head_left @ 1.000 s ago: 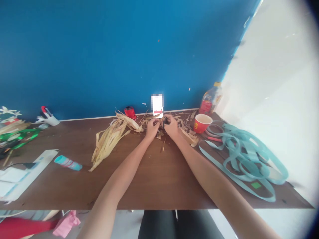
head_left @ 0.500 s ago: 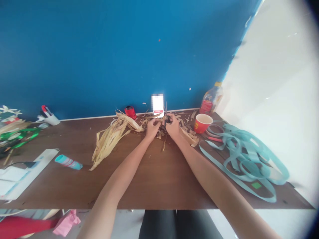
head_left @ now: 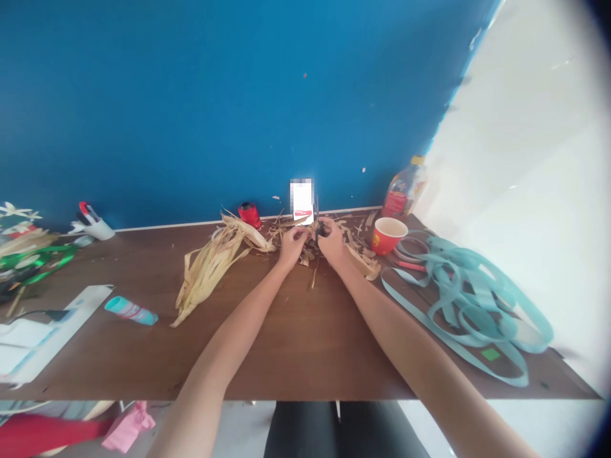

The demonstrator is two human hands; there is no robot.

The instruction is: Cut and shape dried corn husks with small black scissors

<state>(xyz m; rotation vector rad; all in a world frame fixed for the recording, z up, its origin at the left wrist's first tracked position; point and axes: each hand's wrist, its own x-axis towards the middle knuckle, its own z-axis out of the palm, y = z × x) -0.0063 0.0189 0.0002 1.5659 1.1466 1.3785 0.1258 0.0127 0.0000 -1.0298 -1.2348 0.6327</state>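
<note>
Near the back of the brown table, my left hand is closed in a pinch on a small piece of dried corn husk, mostly hidden by the fingers. Close on its right, my right hand is wrapped round dark scissors, whose blades point up toward the wall. Both hands are over a pile of husk scraps. A bundle of long pale corn husks lies to the left of my left hand. Behind the hands a bright white screen leans upright, partly blurred out.
Right of the hands stand a red paper cup and a plastic bottle. Loops of teal ribbon cover the table's right side. Leftward are a red roll, a blue tube, a pen cup and a white power strip.
The scissors have turned slightly in my right hand. My left hand stays in almost the same place, and everything else lies as before.
</note>
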